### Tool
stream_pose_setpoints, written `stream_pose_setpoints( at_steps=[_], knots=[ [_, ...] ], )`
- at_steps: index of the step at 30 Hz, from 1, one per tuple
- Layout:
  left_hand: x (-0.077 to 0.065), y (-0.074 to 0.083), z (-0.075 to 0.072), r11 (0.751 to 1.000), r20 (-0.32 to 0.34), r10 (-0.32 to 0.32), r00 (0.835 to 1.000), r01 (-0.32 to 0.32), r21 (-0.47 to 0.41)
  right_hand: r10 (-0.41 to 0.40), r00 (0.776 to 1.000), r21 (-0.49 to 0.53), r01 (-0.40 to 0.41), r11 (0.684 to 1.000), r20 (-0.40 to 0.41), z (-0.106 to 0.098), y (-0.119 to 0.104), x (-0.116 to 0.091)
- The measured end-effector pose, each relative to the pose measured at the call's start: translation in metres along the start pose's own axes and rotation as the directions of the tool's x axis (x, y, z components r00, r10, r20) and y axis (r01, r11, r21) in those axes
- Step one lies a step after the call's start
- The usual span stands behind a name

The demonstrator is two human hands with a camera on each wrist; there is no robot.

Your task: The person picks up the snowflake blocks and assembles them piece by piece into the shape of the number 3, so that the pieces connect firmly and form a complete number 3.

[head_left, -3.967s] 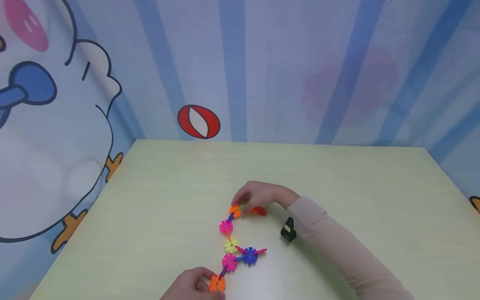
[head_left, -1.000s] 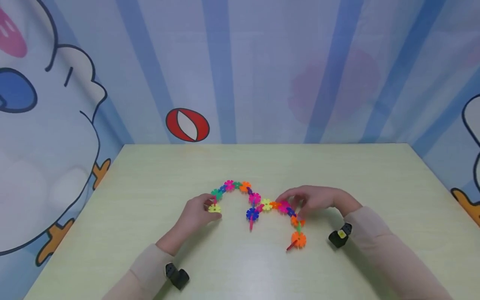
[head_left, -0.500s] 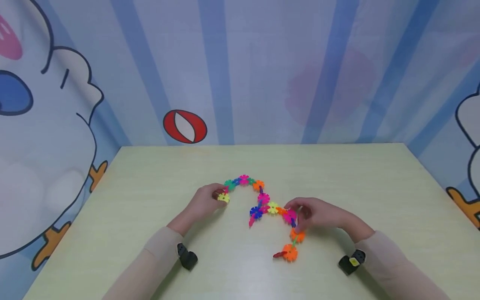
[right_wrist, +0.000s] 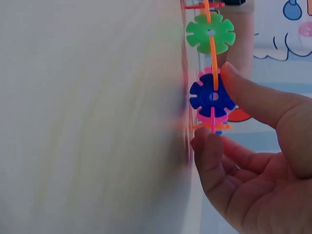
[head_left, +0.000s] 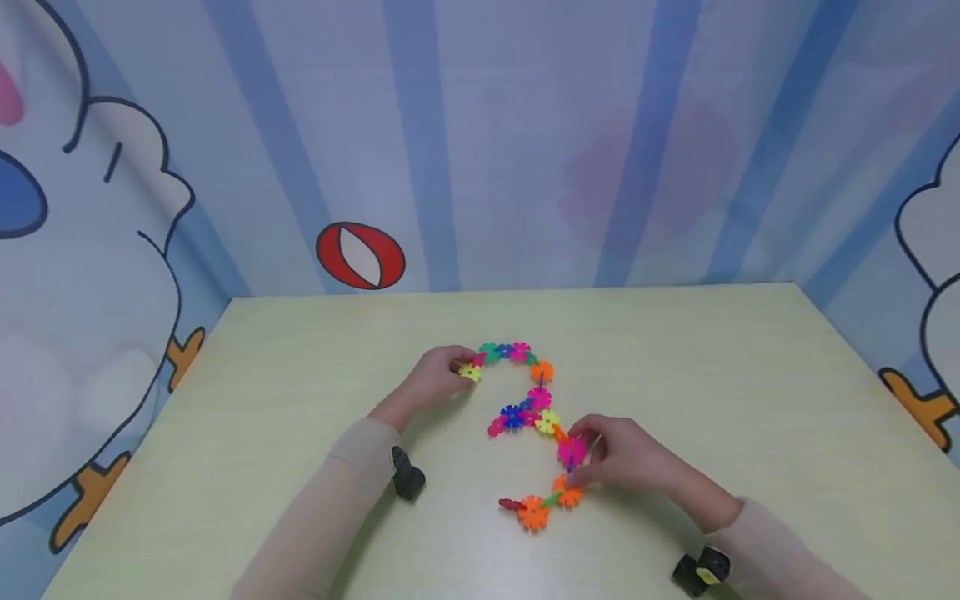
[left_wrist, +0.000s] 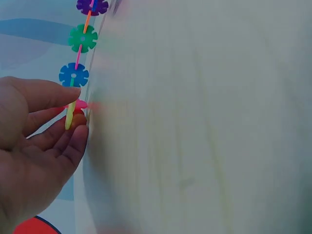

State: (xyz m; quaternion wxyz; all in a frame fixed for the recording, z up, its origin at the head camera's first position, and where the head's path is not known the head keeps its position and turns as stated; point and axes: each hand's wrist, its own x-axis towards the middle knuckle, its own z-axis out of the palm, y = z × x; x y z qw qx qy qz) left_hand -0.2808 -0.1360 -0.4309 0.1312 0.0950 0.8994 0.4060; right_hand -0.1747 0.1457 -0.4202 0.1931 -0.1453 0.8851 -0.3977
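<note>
A chain of interlocking plastic snowflake discs in many colours lies on the table, curving roughly like a figure 3. At its upper left end, my left hand pinches a yellow snowflake disc between thumb and fingers. Lower on the chain, my right hand has its fingertips at a pink disc and its thumb at an orange disc. The right wrist view shows a dark blue disc between that thumb and the fingers. A short branch with a blue disc points left from the middle.
The pale table extends around the chain on every side. Behind it hangs a blue striped cloth with printed cartoon figures. A small black camera sits at the left wrist, another camera at the right.
Over the last second both hands shift the chain: its upper end goes right and away, its lower end swings left under the rest. Four seconds ago the hands held it at other discs.
</note>
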Motion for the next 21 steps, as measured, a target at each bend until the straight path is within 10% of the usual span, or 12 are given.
stream_pose_setpoints(
  at_steps=[21],
  knots=[
    [0.012, 0.008, 0.004, 0.999, -0.009, 0.032, 0.999, -0.032, -0.011, 0.155, 0.986, -0.052, -0.159, 0.986, -0.063, 0.023, -0.025, -0.005]
  ],
)
